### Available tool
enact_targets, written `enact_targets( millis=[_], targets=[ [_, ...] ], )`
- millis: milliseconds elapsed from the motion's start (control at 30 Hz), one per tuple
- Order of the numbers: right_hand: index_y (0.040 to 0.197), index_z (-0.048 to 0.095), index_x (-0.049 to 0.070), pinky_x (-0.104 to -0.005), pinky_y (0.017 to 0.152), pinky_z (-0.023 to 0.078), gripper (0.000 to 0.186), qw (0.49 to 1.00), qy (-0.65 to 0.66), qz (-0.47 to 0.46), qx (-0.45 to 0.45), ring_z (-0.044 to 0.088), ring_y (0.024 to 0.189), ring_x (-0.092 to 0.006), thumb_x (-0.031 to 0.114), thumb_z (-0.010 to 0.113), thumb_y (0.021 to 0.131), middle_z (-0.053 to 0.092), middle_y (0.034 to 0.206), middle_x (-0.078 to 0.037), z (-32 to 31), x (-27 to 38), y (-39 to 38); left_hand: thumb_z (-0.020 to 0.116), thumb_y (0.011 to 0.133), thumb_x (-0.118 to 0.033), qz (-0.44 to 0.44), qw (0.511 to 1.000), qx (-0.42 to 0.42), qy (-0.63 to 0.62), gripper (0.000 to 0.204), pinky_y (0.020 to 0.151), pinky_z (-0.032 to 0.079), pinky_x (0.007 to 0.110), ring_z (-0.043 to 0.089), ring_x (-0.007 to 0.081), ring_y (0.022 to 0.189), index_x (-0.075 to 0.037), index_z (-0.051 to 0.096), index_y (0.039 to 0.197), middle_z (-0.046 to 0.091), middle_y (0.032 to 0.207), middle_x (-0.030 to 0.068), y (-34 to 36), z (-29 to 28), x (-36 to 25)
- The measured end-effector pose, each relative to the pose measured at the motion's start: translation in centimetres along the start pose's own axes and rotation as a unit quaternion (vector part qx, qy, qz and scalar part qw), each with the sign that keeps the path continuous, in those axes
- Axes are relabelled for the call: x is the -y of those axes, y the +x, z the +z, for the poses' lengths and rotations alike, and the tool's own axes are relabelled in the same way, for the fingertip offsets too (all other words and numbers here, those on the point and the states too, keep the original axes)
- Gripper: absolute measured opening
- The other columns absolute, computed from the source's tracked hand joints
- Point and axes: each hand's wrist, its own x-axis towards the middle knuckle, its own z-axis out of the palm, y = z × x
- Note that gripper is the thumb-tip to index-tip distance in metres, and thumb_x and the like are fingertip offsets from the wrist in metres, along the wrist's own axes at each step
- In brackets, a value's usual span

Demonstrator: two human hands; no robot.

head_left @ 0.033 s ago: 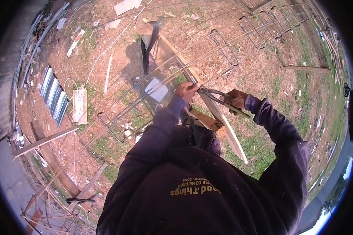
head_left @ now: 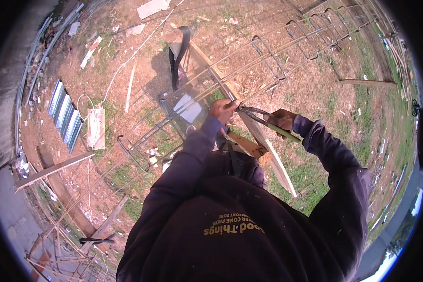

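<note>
Head view, sole view available: the right hand [head_left: 282, 120] has its fingers clamped round the handles of long pincers [head_left: 254, 111], which point leftward, head close against the left hand [head_left: 223, 109]. The left fingers are bent at the rods beside the pincers' head; what they grip, if anything, cannot be told. The long metal rods [head_left: 207, 93] run diagonally from lower left to upper right, crossing a wooden board [head_left: 275, 162] near both hands. Condition of the assembly: bent hoops are in place about the rods on either side, one pair at left, including the outer hoop [head_left: 129, 152], and a spaced row toward the upper right, its nearest being the right-hand hoop [head_left: 273, 54]. Work at the point between the hands is judged unfinished, since the pincers remain applied there. Whether any hoop is fastened cannot be confirmed; the joints are too small to read. A white sheet [head_left: 188, 108] and a black band [head_left: 174, 61] lie beyond the left hand; neither is being handled.
</note>
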Motion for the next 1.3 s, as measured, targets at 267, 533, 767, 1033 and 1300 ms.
enact_targets(
  millis=[267,533,767,1033,1300],
  targets=[
    [0.114,0.05,0.003,-0.0456,0.073,0.05,0.05,0.853,-0.365,-0.205,-0.31,0.064,0.079,-0.0371,0.028,0.072,0.077,0.062,0.087,-0.018,3.9,-2.1,1.2,0.064,0.092,-0.042,0.123,0.986,-0.014,0.111,0.043,0.066,0.045,0.038,0.056,0.0278,0.064,0.0,0.07,0.083,0.062,0.069,0.0145,1.0,-0.7,0.0],
    [0.099,0.055,0.005,-0.0248,0.041,0.039,0.014,0.903,0.38,-0.096,0.175,0.04,0.049,-0.0052,0.011,0.057,0.086,0.043,0.067,0.003,4.4,-2.1,1.2,0.063,0.095,-0.032,0.217,0.94,-0.22,0.145,0.03,0.06,0.049,0.033,0.062,0.0224,0.061,-0.002,0.067,0.091,0.068,0.074,0.0108,-3.9,2.0,-1.1],
    [0.142,0.039,0.003,-0.0294,0.074,0.055,0.062,0.904,0.303,-0.279,0.116,0.064,0.093,-0.0204,0.005,0.054,0.081,0.06,0.113,-0.016,7.8,-2.8,1.2,0.058,0.099,-0.022,0.089,0.994,-0.051,0.026,0.026,0.044,0.04,0.024,0.053,0.0062,0.048,0.001,0.069,0.095,0.067,0.068,0.0048,-8.0,1.0,-4.4],
    [0.145,0.035,-0.001,-0.0317,0.092,0.049,0.056,0.747,0.473,-0.461,-0.079,0.06,0.119,-0.0316,0.005,0.056,0.094,0.057,0.133,-0.021,5.5,-0.8,-0.6,0.058,0.098,-0.018,0.063,0.973,-0.193,-0.114,0.022,0.047,0.037,0.024,0.05,0.0062,0.05,0.001,0.068,0.098,0.059,0.062,0.0017,-10.3,-7.2,-7.0],
    [0.12,0.049,-0.002,-0.0304,0.072,0.056,0.029,0.66,0.411,-0.483,-0.401,0.069,0.1,-0.0261,0.014,0.06,0.099,0.067,0.114,-0.016,-0.2,4.0,3.9,0.058,0.1,-0.027,0.053,0.972,-0.193,-0.123,0.029,0.045,0.038,0.021,0.051,0.0057,0.048,0.0,0.067,0.102,0.063,0.069,0.0037,-11.4,-5.1,-5.0]
  ],
)
